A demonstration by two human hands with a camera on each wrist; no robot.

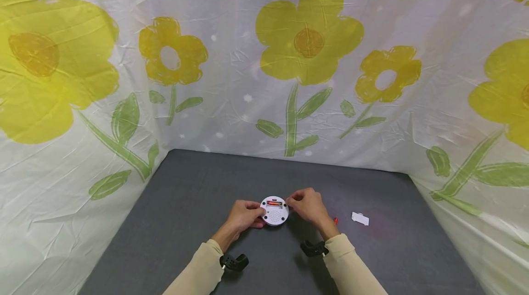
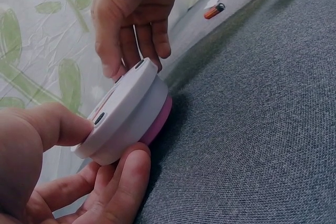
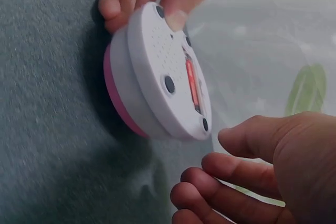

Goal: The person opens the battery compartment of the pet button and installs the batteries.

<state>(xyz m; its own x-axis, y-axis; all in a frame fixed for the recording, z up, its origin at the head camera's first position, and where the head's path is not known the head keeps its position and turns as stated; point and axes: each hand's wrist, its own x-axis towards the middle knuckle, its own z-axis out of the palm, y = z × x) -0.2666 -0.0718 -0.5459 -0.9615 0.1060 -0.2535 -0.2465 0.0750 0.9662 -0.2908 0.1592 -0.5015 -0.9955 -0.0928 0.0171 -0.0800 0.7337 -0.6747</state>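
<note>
Overhead, the round white device lies back-up on the grey table, left hand gripping its edge to steady it. Left wrist: thumb and fingers clamp the rim; a spare battery lies apart. Right wrist: right hand hangs loose, holding nothing, beside the exposed battery bay.

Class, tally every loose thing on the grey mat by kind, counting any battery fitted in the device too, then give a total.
Round white devices: 1
Batteries: 2, one fitted in the device, one loose on the mat
White battery covers: 1
Total: 4
</note>
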